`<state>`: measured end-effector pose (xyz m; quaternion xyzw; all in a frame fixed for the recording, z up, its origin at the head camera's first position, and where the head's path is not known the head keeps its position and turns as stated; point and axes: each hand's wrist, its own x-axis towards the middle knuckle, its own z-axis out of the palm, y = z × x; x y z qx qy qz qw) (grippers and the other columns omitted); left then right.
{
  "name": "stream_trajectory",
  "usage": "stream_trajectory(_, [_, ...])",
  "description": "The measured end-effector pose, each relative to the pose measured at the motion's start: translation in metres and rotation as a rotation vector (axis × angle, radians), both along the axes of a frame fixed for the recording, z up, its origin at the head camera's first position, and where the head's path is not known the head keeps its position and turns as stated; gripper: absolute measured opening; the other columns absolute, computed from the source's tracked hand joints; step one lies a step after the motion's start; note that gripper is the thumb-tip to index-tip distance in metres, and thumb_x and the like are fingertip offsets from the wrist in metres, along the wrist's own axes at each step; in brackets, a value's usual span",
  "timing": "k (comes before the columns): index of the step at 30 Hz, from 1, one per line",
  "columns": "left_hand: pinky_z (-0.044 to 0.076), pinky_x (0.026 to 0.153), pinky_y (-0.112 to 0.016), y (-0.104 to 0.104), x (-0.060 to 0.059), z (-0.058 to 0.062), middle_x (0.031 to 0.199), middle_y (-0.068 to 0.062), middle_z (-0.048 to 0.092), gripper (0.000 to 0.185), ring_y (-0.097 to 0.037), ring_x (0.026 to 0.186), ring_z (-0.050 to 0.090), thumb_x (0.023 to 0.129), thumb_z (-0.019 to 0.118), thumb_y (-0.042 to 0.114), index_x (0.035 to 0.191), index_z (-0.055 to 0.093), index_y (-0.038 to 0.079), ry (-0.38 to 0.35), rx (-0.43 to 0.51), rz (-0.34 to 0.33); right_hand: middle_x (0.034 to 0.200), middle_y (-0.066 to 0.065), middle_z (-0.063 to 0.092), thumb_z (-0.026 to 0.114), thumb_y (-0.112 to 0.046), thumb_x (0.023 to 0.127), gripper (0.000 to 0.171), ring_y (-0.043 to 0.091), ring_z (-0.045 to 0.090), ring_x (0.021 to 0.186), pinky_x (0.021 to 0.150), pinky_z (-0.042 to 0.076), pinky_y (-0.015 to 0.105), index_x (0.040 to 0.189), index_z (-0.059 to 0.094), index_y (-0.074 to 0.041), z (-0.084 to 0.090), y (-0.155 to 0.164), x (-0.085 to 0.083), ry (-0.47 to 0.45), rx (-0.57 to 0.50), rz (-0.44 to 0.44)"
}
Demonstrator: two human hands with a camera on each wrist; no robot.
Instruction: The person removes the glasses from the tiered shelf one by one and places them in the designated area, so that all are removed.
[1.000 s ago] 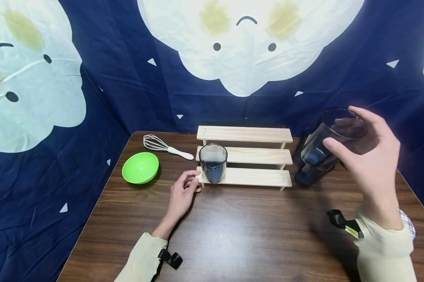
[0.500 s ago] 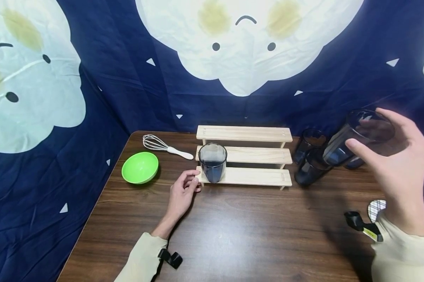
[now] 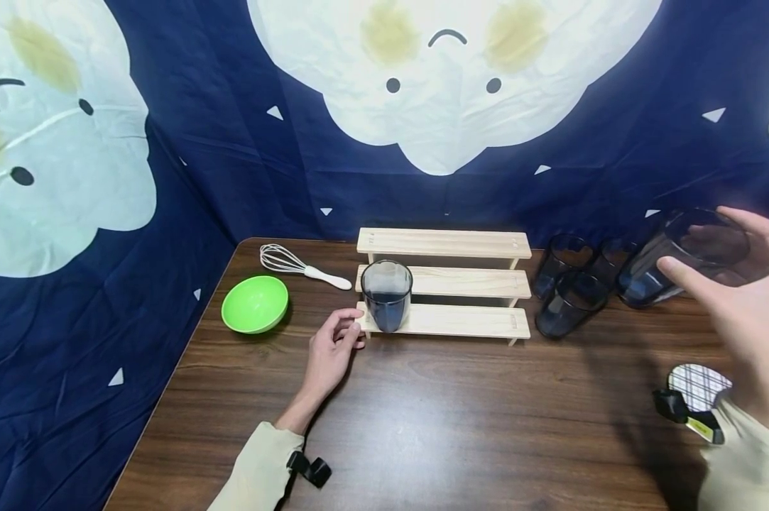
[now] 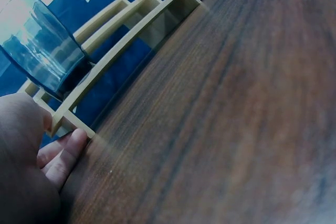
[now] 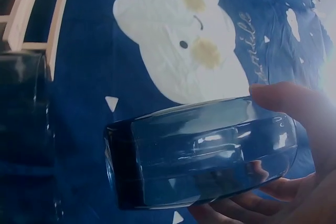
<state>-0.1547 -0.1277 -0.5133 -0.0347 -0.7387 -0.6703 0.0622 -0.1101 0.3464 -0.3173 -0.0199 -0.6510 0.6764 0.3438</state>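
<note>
My right hand (image 3: pixel 751 305) grips a dark tinted drinking glass (image 3: pixel 652 266) near its rim, thumb on one side and fingers on the other. In the right wrist view the held glass (image 5: pixel 199 153) fills the lower middle. Several similar glasses, one of them the front glass (image 3: pixel 571 304), stand just left of it. My left hand (image 3: pixel 333 351) holds the left end of a three-tier wooden display rack (image 3: pixel 461 321). The left wrist view shows its fingers (image 4: pixel 63 163) around the rack's end. Another tinted glass (image 3: pixel 387 298) stands upright on the lowest tier, at the left.
A green bowl (image 3: pixel 255 305) and a white-handled whisk (image 3: pixel 304 268) lie left of the rack. A round checked coaster-like disc (image 3: pixel 700 385) lies by the right wrist. A dark blue cloth with white clouds hangs behind the wooden table (image 3: pixel 461 426).
My right hand has moved right and a little down with the glass, past the standing glasses, uncovering them and the checked disc. The left hand and rack stay put.
</note>
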Motion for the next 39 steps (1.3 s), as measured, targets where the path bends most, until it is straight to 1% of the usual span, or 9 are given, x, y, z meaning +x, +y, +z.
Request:
stream_trajectory(5, [0.073, 0.081, -0.03, 0.0, 0.0, 0.0, 0.113, -0.028, 0.076, 0.02, -0.025, 0.097, 0.077, 0.11, 0.063, -0.004, 0.128, 0.071, -0.005, 0.001, -0.004, -0.005, 0.108, -0.005, 0.084, 0.079, 0.029, 0.073, 0.078, 0.003, 0.075, 0.099, 0.065, 0.05, 0.006, 0.139, 0.072, -0.012, -0.004, 0.009, 0.001, -0.14, 0.061, -0.087])
stream_trajectory(7, [0.073, 0.081, -0.03, 0.0, 0.0, 0.0, 0.112, -0.028, 0.076, 0.02, -0.024, 0.097, 0.077, 0.11, 0.063, -0.004, 0.128, 0.07, -0.005, 0.003, -0.003, -0.007, 0.108, -0.01, 0.083, 0.081, 0.026, 0.074, 0.079, 0.0, 0.074, 0.099, 0.065, 0.048, 0.005, 0.141, 0.07, -0.016, -0.006, 0.012, 0.002, -0.2, 0.137, -0.122])
stream_trajectory(12, [0.073, 0.081, -0.03, -0.001, 0.0, 0.0, 0.112, -0.028, 0.075, 0.02, -0.02, 0.095, 0.076, 0.11, 0.063, -0.004, 0.129, 0.07, -0.005, 0.009, 0.001, -0.006, 0.108, -0.02, 0.08, 0.082, 0.022, 0.077, 0.08, -0.005, 0.071, 0.101, 0.067, 0.046, 0.003, 0.143, 0.066, -0.021, -0.012, 0.022, 0.003, -0.273, 0.257, -0.159])
stream_trajectory(14, [0.073, 0.081, -0.03, -0.001, 0.0, 0.001, 0.112, -0.028, 0.075, 0.02, -0.02, 0.095, 0.076, 0.11, 0.063, -0.004, 0.129, 0.07, -0.005, 0.008, 0.003, -0.008, 0.107, -0.022, 0.079, 0.081, 0.021, 0.078, 0.08, -0.007, 0.071, 0.1, 0.067, 0.047, 0.001, 0.142, 0.065, -0.022, -0.015, 0.024, 0.003, -0.282, 0.274, -0.158])
stream_trajectory(17, [0.073, 0.081, -0.029, -0.001, 0.001, 0.001, 0.112, -0.028, 0.075, 0.02, -0.02, 0.096, 0.076, 0.11, 0.063, -0.005, 0.129, 0.07, -0.006, 0.006, 0.008, -0.009, 0.107, -0.024, 0.077, 0.081, 0.022, 0.079, 0.077, -0.009, 0.07, 0.1, 0.074, 0.05, -0.004, 0.138, 0.063, -0.024, -0.02, 0.028, 0.002, -0.298, 0.323, -0.137])
stream_trajectory(20, [0.073, 0.081, -0.029, -0.001, 0.001, 0.001, 0.113, -0.028, 0.075, 0.02, -0.02, 0.096, 0.076, 0.11, 0.063, -0.005, 0.128, 0.07, -0.006, 0.004, 0.011, -0.008, 0.108, -0.026, 0.074, 0.082, 0.022, 0.079, 0.076, -0.011, 0.069, 0.099, 0.08, 0.055, -0.002, 0.133, 0.061, -0.027, -0.024, 0.032, 0.001, -0.314, 0.352, -0.099])
stream_trajectory(28, [0.073, 0.081, -0.029, -0.001, 0.0, 0.0, 0.113, -0.028, 0.075, 0.02, -0.021, 0.096, 0.076, 0.11, 0.063, -0.005, 0.128, 0.07, -0.006, 0.006, 0.01, -0.006, 0.101, -0.038, 0.067, 0.09, 0.009, 0.082, 0.076, -0.019, 0.064, 0.09, 0.075, 0.052, -0.004, 0.128, 0.051, -0.038, -0.037, 0.042, 0.0, -0.396, 0.478, -0.105])
stream_trajectory(33, [0.073, 0.081, -0.029, -0.001, 0.0, 0.0, 0.113, -0.027, 0.075, 0.02, -0.023, 0.097, 0.076, 0.109, 0.063, -0.005, 0.128, 0.071, -0.005, 0.006, 0.006, -0.004, 0.098, -0.042, 0.065, 0.091, 0.005, 0.082, 0.075, -0.021, 0.063, 0.086, 0.072, 0.05, -0.005, 0.126, 0.049, -0.04, -0.045, 0.044, -0.002, -0.421, 0.506, -0.093])
stream_trajectory(39, [0.073, 0.082, -0.029, 0.0, 0.0, 0.0, 0.114, -0.027, 0.076, 0.021, -0.024, 0.098, 0.076, 0.109, 0.064, -0.005, 0.128, 0.071, -0.005, -0.002, 0.002, 0.002, 0.095, -0.043, 0.065, 0.093, 0.001, 0.082, 0.073, -0.02, 0.062, 0.081, 0.067, 0.048, -0.004, 0.122, 0.049, -0.041, -0.053, 0.045, -0.003, -0.448, 0.512, -0.077])
